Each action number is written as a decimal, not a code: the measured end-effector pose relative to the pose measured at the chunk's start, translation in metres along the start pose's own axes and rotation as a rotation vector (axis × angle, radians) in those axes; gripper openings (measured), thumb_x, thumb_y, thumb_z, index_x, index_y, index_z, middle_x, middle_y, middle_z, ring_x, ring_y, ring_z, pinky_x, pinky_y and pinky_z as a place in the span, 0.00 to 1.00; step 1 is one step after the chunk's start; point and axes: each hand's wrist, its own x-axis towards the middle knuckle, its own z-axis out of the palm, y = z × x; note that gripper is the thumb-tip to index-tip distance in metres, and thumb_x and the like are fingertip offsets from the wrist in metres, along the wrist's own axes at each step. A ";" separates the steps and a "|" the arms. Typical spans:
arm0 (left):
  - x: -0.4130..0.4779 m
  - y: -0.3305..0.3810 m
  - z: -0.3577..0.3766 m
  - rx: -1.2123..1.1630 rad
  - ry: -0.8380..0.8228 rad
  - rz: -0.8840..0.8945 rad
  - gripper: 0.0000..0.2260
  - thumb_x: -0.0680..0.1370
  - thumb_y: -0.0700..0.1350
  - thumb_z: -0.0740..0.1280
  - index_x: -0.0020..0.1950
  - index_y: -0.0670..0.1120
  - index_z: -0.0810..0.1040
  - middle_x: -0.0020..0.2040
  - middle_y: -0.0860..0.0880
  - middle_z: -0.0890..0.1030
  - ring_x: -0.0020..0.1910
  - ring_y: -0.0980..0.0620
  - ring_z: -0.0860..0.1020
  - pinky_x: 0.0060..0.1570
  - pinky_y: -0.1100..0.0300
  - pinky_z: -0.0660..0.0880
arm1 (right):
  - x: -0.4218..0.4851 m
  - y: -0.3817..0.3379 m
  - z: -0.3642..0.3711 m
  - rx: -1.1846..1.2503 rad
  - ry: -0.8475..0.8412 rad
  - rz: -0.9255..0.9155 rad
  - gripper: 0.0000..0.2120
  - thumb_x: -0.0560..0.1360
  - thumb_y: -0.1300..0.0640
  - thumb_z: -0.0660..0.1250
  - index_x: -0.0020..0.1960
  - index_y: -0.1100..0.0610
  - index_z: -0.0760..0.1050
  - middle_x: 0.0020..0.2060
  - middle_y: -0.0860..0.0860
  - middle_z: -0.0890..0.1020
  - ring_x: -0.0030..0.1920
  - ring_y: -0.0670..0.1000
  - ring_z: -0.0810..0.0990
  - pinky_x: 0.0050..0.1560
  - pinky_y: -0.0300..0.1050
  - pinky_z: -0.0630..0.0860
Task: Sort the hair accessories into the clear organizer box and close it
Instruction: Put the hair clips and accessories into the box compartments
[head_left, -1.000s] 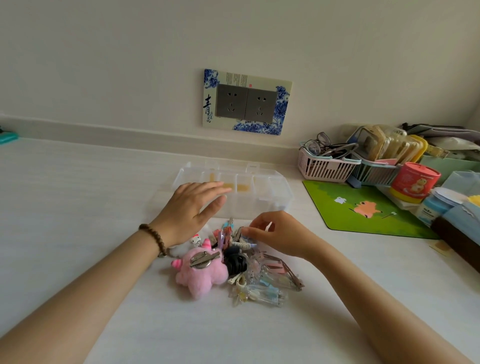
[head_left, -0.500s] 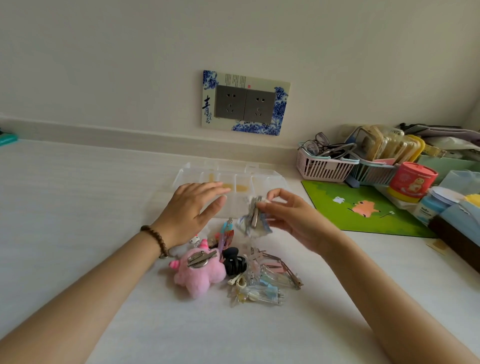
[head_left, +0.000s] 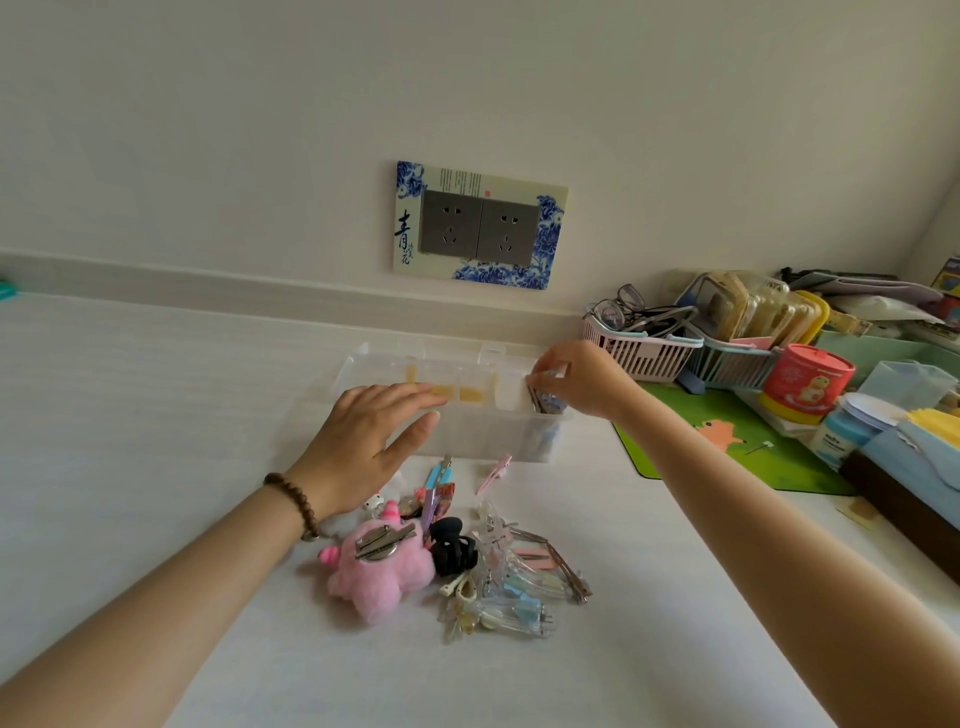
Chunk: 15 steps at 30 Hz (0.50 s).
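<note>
The right hand (head_left: 576, 379) has its fingers pinched on a small bunch of hair clips (head_left: 543, 397) at the right-end compartment of the clear organizer box (head_left: 467, 436); the clips are half hidden by the wall. The left hand (head_left: 363, 447) lies flat, fingers spread, on the box's near edge. The box stands open toward the back of the white tabletop (head_left: 156, 415), its dividers hard to make out. Nearer lies a pile of hair accessories (head_left: 498, 566) beside a pink plush clip (head_left: 382, 569).
</note>
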 end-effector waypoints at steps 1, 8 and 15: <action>0.000 0.000 0.000 -0.001 -0.001 -0.001 0.30 0.74 0.68 0.38 0.66 0.59 0.68 0.68 0.57 0.70 0.67 0.58 0.65 0.65 0.60 0.54 | -0.001 0.001 0.002 -0.090 0.016 -0.030 0.12 0.74 0.49 0.66 0.49 0.56 0.81 0.50 0.54 0.80 0.51 0.53 0.76 0.48 0.45 0.72; 0.000 0.002 -0.001 0.007 -0.007 -0.010 0.32 0.73 0.69 0.36 0.66 0.58 0.68 0.68 0.56 0.70 0.67 0.58 0.65 0.65 0.61 0.54 | -0.031 0.005 0.004 -0.247 0.027 -0.200 0.35 0.77 0.39 0.39 0.48 0.56 0.82 0.53 0.52 0.83 0.62 0.50 0.75 0.73 0.48 0.48; -0.003 0.009 -0.004 0.003 -0.020 -0.022 0.33 0.73 0.69 0.36 0.65 0.59 0.69 0.68 0.56 0.70 0.67 0.58 0.65 0.64 0.61 0.53 | -0.045 0.006 0.011 -0.293 -0.026 -0.197 0.36 0.76 0.39 0.37 0.48 0.54 0.81 0.56 0.51 0.82 0.69 0.47 0.68 0.75 0.53 0.39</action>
